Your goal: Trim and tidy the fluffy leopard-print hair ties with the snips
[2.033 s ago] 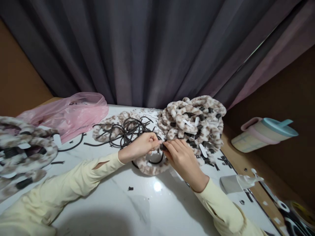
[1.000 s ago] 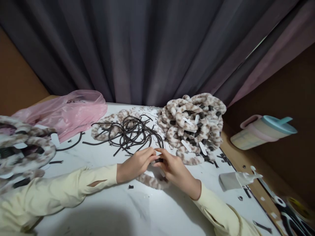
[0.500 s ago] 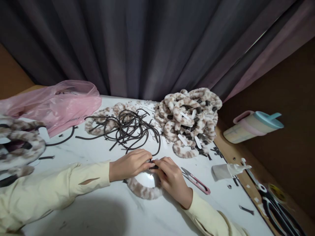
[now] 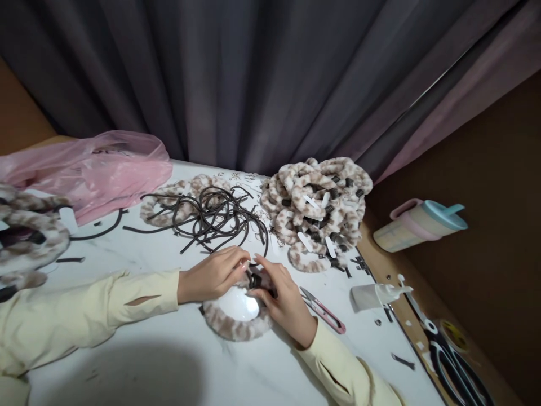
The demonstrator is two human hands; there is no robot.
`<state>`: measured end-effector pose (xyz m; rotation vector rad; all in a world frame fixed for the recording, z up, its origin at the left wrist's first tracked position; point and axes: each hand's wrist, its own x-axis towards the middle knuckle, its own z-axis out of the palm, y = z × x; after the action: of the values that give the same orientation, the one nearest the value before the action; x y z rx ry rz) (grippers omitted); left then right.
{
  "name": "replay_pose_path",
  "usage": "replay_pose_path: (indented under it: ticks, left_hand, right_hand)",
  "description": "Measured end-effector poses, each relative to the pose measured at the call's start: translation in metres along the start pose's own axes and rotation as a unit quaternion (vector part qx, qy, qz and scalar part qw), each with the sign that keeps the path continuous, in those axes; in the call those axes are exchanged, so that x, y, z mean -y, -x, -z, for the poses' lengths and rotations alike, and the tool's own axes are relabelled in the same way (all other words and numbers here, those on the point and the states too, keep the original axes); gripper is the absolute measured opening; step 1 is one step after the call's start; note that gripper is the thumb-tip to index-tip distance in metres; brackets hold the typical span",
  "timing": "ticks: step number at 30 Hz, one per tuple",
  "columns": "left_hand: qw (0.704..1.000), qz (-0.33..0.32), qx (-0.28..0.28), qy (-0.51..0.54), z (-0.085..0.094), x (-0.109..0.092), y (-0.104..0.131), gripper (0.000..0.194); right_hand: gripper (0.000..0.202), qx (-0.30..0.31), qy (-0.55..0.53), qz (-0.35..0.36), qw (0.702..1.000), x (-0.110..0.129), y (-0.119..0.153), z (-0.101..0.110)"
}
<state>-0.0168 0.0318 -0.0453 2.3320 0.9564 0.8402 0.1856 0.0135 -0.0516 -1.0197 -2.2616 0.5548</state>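
White table (image 4: 139, 344), mottled brown-white fluffy ring (image 4: 239, 330), dark band seemingly between hands (image 4: 249, 276).

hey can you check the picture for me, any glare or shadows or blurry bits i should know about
Head view: bright glare inside the brown-and-white fluffy ring; broad soft shadow across the white marbled table, lower left; dim dark grey curtain; small black scraps look soft.
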Motion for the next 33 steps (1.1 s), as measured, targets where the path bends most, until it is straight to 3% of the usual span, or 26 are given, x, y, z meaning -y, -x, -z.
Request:
replay_pose_path:
  ticks: [3,8,11,15,18,23,28,33]
  left_hand:
    - [1.0,0.009,-0.015,-0.015,-0.001,0.0,-0.001,0.018]
    - [0.995,-0.009,0.071,-0.073,-0.002,0.0,-0.004,0.024]
    - [0.991,-0.023,0.088,-0.102,-0.003,-0.001,-0.004,0.022]
    - [0.988,-0.043,0.093,-0.118,-0.005,0.003,-0.003,0.018]
    - [0.985,-0.052,0.098,-0.133,-0.006,0.007,-0.003,0.017]
    - [0.983,-0.073,0.086,-0.147,-0.008,0.011,-0.005,0.01]
    - [0.981,-0.086,0.062,-0.166,-0.011,0.012,-0.007,0.004]
    - [0.976,-0.084,0.081,-0.184,-0.013,0.015,-0.008,0.011]
  right_hand:
    - [0.059,0.015,0.006,0.018,1.0,0.001,0.0,0.001]
    - [0.039,-0.004,-0.013,0.015,1.0,-0.001,-0.001,-0.002]
    - [0.024,-0.019,-0.019,0.011,1.0,-0.001,0.0,-0.003]
    - [0.018,-0.016,-0.005,0.022,1.0,0.0,0.0,-0.001]
    - [0.02,0.015,-0.011,0.015,1.0,0.002,0.0,0.002]
    - [0.044,0.083,0.001,0.031,0.996,0.0,0.002,0.005]
    - [0.045,0.02,0.039,0.064,0.997,-0.02,0.007,-0.001]
    - [0.027,-0.078,0.063,0.041,0.994,-0.041,0.009,-0.014]
